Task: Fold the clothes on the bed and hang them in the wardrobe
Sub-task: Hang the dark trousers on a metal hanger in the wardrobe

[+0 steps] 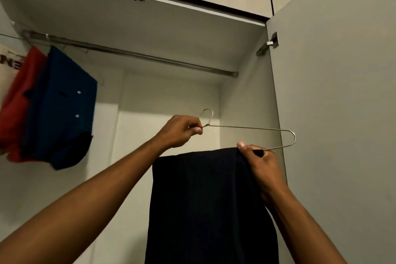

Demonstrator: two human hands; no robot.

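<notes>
Currently held below the wardrobe rail (137, 54): 1 wire hanger (252, 128), long axis near horizontal, running left to right, hook tip upward, closed bend toward the open door (334, 113). Left hand (182, 129) pinching the hook base. Right hand (257, 161) gripping the dark trousers (205, 203) draped over the lower bar. Blue shirt (64, 109) and red garment (19, 100) hanging at left.

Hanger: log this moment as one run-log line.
step: hanging | left hand: pinches hanger near hook | right hand: grips trousers on lower bar | rail: not yet reached
</notes>
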